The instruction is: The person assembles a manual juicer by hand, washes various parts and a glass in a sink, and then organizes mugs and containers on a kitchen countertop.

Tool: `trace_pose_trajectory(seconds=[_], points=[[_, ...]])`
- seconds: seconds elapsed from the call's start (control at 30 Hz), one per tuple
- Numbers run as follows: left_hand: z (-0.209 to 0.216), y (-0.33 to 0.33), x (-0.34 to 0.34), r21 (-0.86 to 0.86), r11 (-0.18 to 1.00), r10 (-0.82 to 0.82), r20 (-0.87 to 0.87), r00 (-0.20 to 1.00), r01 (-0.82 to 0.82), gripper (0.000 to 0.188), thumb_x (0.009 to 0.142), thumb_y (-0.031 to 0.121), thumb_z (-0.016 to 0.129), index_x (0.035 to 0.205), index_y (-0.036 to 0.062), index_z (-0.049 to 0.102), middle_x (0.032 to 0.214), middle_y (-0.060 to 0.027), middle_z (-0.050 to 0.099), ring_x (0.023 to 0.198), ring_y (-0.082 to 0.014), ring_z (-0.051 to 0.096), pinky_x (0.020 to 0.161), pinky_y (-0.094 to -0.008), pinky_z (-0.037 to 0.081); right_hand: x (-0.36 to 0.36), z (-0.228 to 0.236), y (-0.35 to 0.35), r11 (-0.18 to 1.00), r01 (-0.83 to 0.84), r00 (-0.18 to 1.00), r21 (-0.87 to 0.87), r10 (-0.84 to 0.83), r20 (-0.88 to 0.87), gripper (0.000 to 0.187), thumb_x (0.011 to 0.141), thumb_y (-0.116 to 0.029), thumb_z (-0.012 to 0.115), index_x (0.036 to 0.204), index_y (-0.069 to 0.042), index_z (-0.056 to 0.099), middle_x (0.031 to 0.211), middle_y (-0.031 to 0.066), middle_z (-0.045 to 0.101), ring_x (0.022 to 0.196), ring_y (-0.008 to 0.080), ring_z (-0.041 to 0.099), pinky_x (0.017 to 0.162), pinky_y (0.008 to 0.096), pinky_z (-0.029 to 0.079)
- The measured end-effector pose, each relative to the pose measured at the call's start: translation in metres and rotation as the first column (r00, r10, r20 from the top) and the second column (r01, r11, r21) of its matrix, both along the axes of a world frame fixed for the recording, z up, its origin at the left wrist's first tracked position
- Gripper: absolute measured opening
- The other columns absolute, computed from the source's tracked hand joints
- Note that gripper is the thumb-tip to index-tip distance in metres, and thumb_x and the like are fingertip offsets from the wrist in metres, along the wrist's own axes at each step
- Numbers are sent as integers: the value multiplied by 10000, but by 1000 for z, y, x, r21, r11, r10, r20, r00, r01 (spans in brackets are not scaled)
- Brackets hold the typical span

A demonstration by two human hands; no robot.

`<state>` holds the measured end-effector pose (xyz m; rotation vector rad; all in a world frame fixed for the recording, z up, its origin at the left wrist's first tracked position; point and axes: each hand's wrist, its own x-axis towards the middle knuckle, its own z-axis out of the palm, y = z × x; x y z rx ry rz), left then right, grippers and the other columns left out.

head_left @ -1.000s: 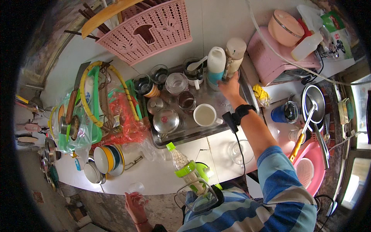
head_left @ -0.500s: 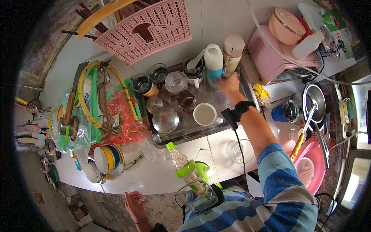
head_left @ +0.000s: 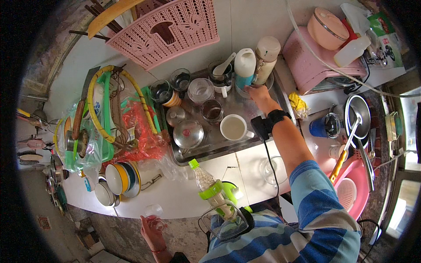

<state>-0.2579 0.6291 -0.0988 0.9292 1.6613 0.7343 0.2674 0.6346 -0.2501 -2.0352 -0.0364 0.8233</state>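
Note:
At the lower left, my left hand (head_left: 151, 234) is closed around a small clear glass (head_left: 154, 211), held by the counter's front edge. My right hand (head_left: 259, 97) reaches over the metal tray (head_left: 252, 129), its fingers drawn together at the foot of a white-and-blue bottle (head_left: 244, 65). A clear round dish (head_left: 271, 81) shows there, around the bases of the bottle and a cream thermos (head_left: 266, 52); what the fingers grip is hidden. On the tray also stand a white mug (head_left: 233, 127), a lidded metal pot (head_left: 188, 133), a dark glass (head_left: 212, 111) and several glass cups.
A clear glass bowl (head_left: 272, 170) sits below my right forearm. Left of the tray lie plastic bags (head_left: 140, 136), a cleaver (head_left: 81, 107) and enamel mugs (head_left: 116, 179). A pink basket (head_left: 175, 33) stands behind, and a pink oven (head_left: 313, 61) to the right. A bottle with green fittings (head_left: 210, 188) is close to my body.
The view has shifted slightly. My right hand stays at the bottle's foot, its fingers drawn a little closer together. My left hand still holds the glass in nearly the same place.

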Motion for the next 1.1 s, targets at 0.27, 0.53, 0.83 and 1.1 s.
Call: trace_pose_trajectory(seconds=[0.27, 0.53, 0.83, 1.1], points=[[1, 1, 3, 5, 1000, -19, 29, 999, 18, 425, 893, 484, 444, 813, 81, 555, 754, -46, 571, 714, -147, 554, 512, -346, 483, 3, -5, 0, 997, -61, 995, 37, 64, -76, 274, 833, -297, 596, 1020, -101, 628, 612, -4, 465, 516, 112, 387, 441, 280, 292], [5, 1, 6, 3, 1000, -21, -7, 1000, 21, 445, 886, 498, 445, 819, 74, 561, 766, -44, 568, 703, -151, 543, 520, -347, 488, 4, 14, -1, 961, -274, 959, -42, 270, -82, 293, 826, -228, 549, 1097, -118, 561, 689, 11, 504, 586, 127, 457, 479, 290, 369], [-1, 6, 10, -26, 998, -57, 20, 998, 58, 443, 896, 485, 437, 828, 62, 550, 727, -38, 535, 671, -134, 525, 519, -291, 459, -21, 43, -23, 949, -306, 790, -79, 300, 535, 242, 780, -192, 544, 900, -1, 632, 848, 197, 635, 816, 343, 612, 693, 359, 496], [4, 11, 17, 23, 990, -140, 76, 987, 139, 430, 889, 491, 438, 876, 68, 517, 837, -47, 519, 758, -140, 501, 574, -308, 455, -35, 145, -165, 984, 97, 411, -150, 97, 906, 371, 770, -212, 641, 1062, 1, 558, 960, 181, 588, 950, 345, 527, 829, 408, 424]])
